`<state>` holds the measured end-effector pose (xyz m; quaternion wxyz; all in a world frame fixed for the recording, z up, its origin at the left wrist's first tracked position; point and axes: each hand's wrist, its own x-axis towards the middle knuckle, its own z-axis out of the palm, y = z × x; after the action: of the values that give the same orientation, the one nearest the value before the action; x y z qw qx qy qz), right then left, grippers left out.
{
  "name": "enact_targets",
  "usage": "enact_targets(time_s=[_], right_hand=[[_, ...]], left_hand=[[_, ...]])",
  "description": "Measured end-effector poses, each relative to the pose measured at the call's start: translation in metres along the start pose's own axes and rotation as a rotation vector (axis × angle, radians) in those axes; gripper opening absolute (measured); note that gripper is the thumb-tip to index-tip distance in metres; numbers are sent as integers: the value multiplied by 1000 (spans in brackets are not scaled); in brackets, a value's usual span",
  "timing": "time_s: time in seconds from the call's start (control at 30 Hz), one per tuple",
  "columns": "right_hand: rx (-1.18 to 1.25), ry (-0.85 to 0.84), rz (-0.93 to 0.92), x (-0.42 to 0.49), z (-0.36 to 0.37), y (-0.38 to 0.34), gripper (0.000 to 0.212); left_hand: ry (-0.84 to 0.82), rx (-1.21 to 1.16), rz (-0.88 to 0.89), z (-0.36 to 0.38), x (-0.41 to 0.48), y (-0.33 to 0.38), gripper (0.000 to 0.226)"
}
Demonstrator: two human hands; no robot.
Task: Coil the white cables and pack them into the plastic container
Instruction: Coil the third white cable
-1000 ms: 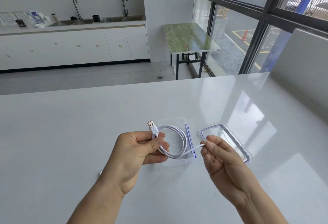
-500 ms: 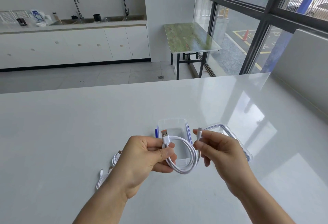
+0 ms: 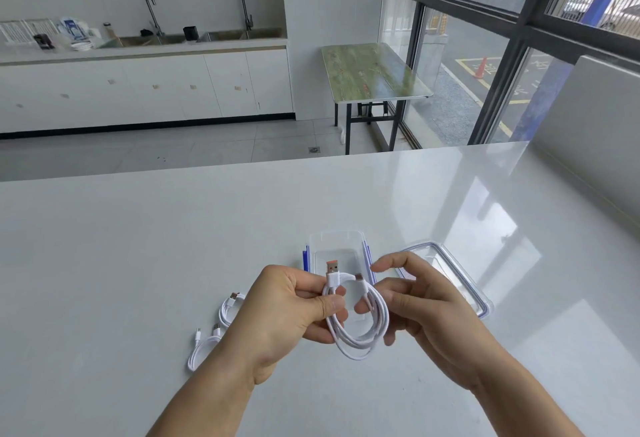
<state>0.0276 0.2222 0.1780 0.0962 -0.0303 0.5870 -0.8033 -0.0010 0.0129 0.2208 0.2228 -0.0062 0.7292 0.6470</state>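
Head view. Drawn in since a half-second back: right hand (image 3: 426, 312) now tight against the loops, small plug end (image 3: 360, 279) tucked up beside the USB plug (image 3: 332, 267) instead of held out to the side. Left hand (image 3: 294, 312) clenched on the coiled white cable (image 3: 360, 336), thumb pinning the strands just under the USB plug; right grip closed lightly on the far side of the same coil, fingers curled around the strands.

Probably about a third along, judging by the layout: one cable wound and in hand, not yet packed. Plastic container (image 3: 337, 246) just beyond both grips, open, seemingly with nothing in it, though partly hidden. Lid (image 3: 450, 263) lying off, past the right grip. Two more loose cables (image 3: 221, 325) on the counter (image 3: 138, 246) just outside the left grip, waiting for coiling.

Nothing between coil and container.
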Motion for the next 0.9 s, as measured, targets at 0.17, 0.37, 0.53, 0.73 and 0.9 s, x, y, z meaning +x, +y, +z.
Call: enact_targets(time_s=[0.17, 0.37, 0.53, 0.73, 0.9], right_hand=[[-75, -82, -64, -5, 2, 2, 47], [-236, 227, -200, -5, 18, 12, 9], [45, 438, -297, -12, 17, 7, 36], [195, 553, -119, -7, 8, 10, 17], [-38, 511, -44, 4, -1, 6, 16]], left_hand=[[12, 7, -19, 1, 2, -3, 7], [66, -21, -9, 3, 4, -5, 6], [129, -161, -3, 2, 1, -10, 8], [129, -135, 106, 17, -3, -16, 24], [26, -5, 135, 18, -6, -15, 25]])
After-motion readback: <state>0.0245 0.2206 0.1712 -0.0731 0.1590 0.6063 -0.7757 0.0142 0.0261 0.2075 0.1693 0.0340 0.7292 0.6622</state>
